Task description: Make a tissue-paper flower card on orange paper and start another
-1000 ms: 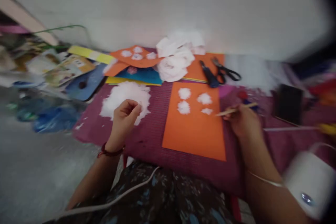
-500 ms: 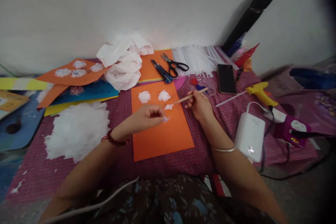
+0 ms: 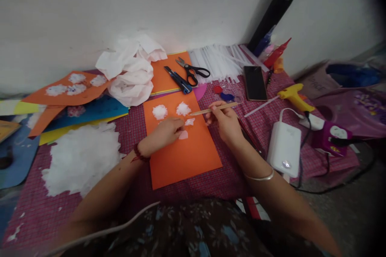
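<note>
An orange sheet of paper [image 3: 183,164] lies on the checked cloth in front of me. Two fluffy white tissue clusters [image 3: 159,111] sit near its top, with a smaller tuft [image 3: 189,121] below the right one. My left hand [image 3: 169,130] is closed in a pinch over the sheet, a small piece of white tissue paper [image 3: 183,135] at its fingertips. In my right hand [image 3: 224,120], held over the sheet's right edge, is a thin wooden stick [image 3: 208,111] whose tip points left, close to the right cluster and the tuft.
A heap of white tissue pieces [image 3: 84,156] lies at left. Scissors [image 3: 193,71] and a box cutter [image 3: 178,80] rest behind the sheet. A phone [image 3: 255,83], yellow glue gun [image 3: 292,95] and white power bank [image 3: 285,147] with cables are at right.
My left hand has lowered the tissue piece toward the orange sheet. The stick's tip has moved left and up, from the small tuft toward the right cluster. The camera view has shifted slightly.
</note>
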Demonstrator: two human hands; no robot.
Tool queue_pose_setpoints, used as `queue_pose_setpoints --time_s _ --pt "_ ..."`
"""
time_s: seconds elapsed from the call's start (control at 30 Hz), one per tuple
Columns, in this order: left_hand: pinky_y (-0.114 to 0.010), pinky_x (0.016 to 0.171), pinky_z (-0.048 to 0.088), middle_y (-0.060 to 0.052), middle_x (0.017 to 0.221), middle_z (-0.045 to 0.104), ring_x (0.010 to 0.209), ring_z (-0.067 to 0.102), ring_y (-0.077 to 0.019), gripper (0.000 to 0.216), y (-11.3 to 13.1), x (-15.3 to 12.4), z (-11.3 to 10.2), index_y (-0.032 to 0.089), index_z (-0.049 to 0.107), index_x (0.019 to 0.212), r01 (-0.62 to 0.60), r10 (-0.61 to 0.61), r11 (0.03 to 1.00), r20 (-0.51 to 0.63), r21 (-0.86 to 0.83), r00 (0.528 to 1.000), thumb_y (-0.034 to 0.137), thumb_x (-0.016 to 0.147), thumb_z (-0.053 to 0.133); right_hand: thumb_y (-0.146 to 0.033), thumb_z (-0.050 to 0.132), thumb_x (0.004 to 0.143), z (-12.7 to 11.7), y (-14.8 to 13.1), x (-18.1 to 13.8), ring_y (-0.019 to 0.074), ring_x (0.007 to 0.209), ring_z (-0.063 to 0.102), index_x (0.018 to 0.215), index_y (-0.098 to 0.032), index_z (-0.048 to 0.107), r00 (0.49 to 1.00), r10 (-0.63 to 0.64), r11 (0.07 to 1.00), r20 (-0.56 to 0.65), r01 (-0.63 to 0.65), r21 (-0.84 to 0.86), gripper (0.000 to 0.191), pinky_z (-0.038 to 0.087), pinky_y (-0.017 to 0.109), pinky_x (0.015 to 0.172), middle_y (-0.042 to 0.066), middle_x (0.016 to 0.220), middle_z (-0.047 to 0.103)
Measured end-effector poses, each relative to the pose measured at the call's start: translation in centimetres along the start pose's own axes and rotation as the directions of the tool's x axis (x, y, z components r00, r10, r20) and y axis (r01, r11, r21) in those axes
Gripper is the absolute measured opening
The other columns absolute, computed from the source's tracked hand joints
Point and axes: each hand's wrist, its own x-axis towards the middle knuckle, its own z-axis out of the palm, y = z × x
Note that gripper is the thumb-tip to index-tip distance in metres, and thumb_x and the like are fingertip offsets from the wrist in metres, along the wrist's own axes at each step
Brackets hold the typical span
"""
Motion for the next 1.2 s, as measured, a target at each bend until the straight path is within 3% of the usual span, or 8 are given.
queue_pose_setpoints --time_s 0.13,0.27,0.43,0.53,0.73,0.9,1.07,1.2 --pt "-0.028 0.064 0.037 0.0 0.069 0.056 0.066 0.051 -0.0165 0.015 0.0 1.1 -0.2 0.02 0.056 0.068 -0.037 0.037 0.999 -0.003 -0.025 0.999 0.006 0.075 0.054 -0.046 0.065 0.088 -0.3 -0.4 -2.5 0.0117 0.054 0.062 0.089 -0.021 0.068 0.996 -0.079 0.981 0.052 0.087 -0.174 0.025 0.053 0.025 0.055 0.0 0.069 0.069" --pt "-0.027 0.063 0.038 0.001 0.068 0.056 0.066 0.052 -0.0156 0.016 -0.4 1.7 0.0 0.02 0.057 0.068 -0.053 0.051 0.996 -0.029 -0.07 0.998 0.005 0.075 0.055 -0.045 0.056 0.095 -0.8 0.9 -5.4 0.0176 0.069 0.069 0.096 -0.024 0.072 0.968 -0.195 0.906 0.158 0.24 -0.35 0.026 0.058 0.034 0.068 0.005 0.084 0.074" --pt "-0.027 0.068 0.042 0.0 0.072 0.062 0.072 0.058 -0.0163 0.016 -1.1 1.9 0.4 0.019 0.061 0.07 -0.089 0.082 0.988 -0.063 -0.125 0.995 0.005 0.077 0.056 -0.032 0.048 0.1 -1.1 2.8 -7.2 0.0198 0.092 0.071 0.111 -0.029 0.07 0.865 -0.296 0.691 0.405 0.486 -0.535 0.025 0.059 0.037 0.081 0.006 0.101 0.075" --pt "-0.028 0.072 0.042 -0.001 0.074 0.063 0.076 0.059 -0.0171 0.017 -1.3 2.1 0.5 0.019 0.062 0.07 -0.105 0.093 0.986 -0.096 -0.129 0.991 0.004 0.076 0.057 -0.027 0.045 0.1 -1.1 3.3 -7.2 0.0202 0.096 0.07 0.116 -0.028 0.068 0.811 -0.311 0.562 0.496 0.578 -0.592 0.028 0.058 0.036 0.082 0.008 0.106 0.073" --pt "-0.027 0.07 0.041 -0.001 0.075 0.062 0.076 0.058 -0.0168 0.016 -1.5 2.4 0.7 0.018 0.063 0.072 -0.103 0.087 0.987 -0.127 -0.121 0.988 0.003 0.075 0.059 -0.027 0.041 0.101 -1.0 3.5 -6.8 0.0189 0.088 0.07 0.118 -0.03 0.065 0.803 -0.278 0.408 0.528 0.596 -0.692 0.03 0.058 0.032 0.074 0.006 0.101 0.07" --pt "-0.028 0.071 0.042 -0.001 0.076 0.063 0.076 0.058 -0.017 0.015 -1.4 2.5 0.9 0.018 0.063 0.072 -0.088 0.074 0.991 -0.129 -0.105 0.989 0.003 0.076 0.061 -0.023 0.041 0.101 -1.0 3.6 -6.9 0.0177 0.088 0.07 0.12 -0.027 0.065 0.792 -0.278 0.352 0.544 0.611 -0.709 0.031 0.058 0.029 0.074 0.007 0.106 0.07" --pt "-0.027 0.069 0.043 -0.001 0.076 0.064 0.075 0.059 -0.016 0.014 -1.5 2.5 1.0 0.017 0.062 0.072 -0.076 0.065 0.992 -0.115 -0.096 0.991 0.005 0.08 0.06 -0.018 0.042 0.099 -1.1 3.5 -7.4 0.0175 0.09 0.07 0.12 -0.025 0.063 0.746 -0.321 0.334 0.583 0.665 -0.668 0.031 0.057 0.028 0.073 0.008 0.109 0.07" --pt "-0.026 0.067 0.042 -0.001 0.076 0.063 0.074 0.058 -0.0152 0.015 -1.4 2.5 1.0 0.017 0.061 0.072 -0.063 0.053 0.995 -0.116 -0.083 0.992 0.005 0.081 0.059 -0.017 0.041 0.1 -1.0 3.5 -7.4 0.0156 0.084 0.069 0.117 -0.022 0.064 0.748 -0.345 0.268 0.567 0.657 -0.705 0.028 0.056 0.025 0.069 0.008 0.104 0.07"
